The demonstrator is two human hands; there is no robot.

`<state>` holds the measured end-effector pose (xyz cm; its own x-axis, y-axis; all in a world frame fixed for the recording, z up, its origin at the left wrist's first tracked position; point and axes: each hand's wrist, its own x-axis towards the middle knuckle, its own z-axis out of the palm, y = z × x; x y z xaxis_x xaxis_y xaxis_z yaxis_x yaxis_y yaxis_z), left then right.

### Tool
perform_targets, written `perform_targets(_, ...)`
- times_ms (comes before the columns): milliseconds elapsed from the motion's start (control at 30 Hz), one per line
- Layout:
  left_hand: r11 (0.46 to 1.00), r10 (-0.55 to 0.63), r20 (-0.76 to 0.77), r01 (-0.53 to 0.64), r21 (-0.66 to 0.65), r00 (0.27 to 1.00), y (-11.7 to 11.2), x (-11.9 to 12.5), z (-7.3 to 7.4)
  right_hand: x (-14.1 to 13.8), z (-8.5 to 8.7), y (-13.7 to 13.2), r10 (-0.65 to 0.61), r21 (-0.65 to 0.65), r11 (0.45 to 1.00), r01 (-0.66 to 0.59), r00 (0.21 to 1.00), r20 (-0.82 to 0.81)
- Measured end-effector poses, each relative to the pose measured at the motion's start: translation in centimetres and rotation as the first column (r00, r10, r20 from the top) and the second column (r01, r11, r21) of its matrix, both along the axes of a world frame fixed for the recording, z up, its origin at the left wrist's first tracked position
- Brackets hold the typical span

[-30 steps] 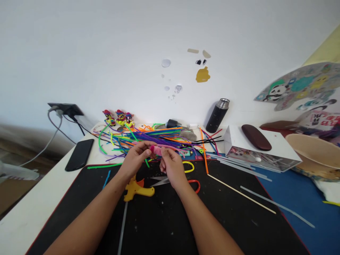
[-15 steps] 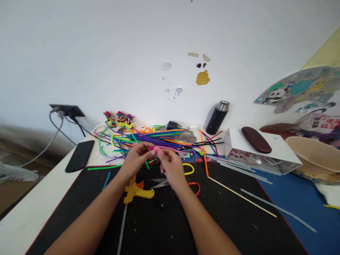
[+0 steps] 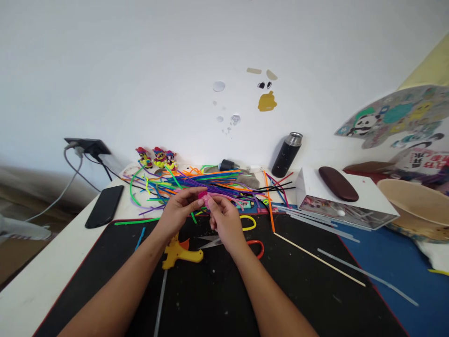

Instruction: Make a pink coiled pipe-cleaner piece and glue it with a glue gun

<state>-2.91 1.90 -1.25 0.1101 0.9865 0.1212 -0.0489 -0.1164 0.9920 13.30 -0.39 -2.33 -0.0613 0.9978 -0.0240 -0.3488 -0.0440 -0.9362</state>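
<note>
My left hand (image 3: 178, 210) and my right hand (image 3: 224, 220) meet above the black mat (image 3: 196, 299), fingertips pinched together on a small pink pipe-cleaner piece (image 3: 203, 198). Both hands are closed on it, the left from the left side, the right from below and right. Just behind them lies a heap of coloured pipe cleaners (image 3: 199, 182). Under my wrists lie a yellow glue gun (image 3: 180, 255) and scissors with red handles (image 3: 254, 248), partly hidden by my right hand.
A black phone (image 3: 105, 205) lies at the left, a black flask (image 3: 286, 154) stands by the wall, and three small figures (image 3: 157, 158) stand behind the heap. A white box (image 3: 372, 206) carries a dark case (image 3: 338, 184). A thin wooden stick (image 3: 317, 260) crosses the mat.
Both hands stay in place; the fingers have shifted slightly round the pink piece, which now sits a little more upright between them.
</note>
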Motion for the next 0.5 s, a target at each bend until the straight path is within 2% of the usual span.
perform_targets(267,0.996,0.009,0.034,-0.005,-0.089,0.999,0.12,0.24,-0.06,0.03,-0.11,0.06,-0.011,0.007,1.0,0.011,1.0,0.023)
perform_targets(500,0.992,-0.02,0.052,0.026,-0.122,0.998,-0.1,0.51,0.58,0.02,-0.36,0.01,0.0,0.009,1.0,0.0,1.0,0.027)
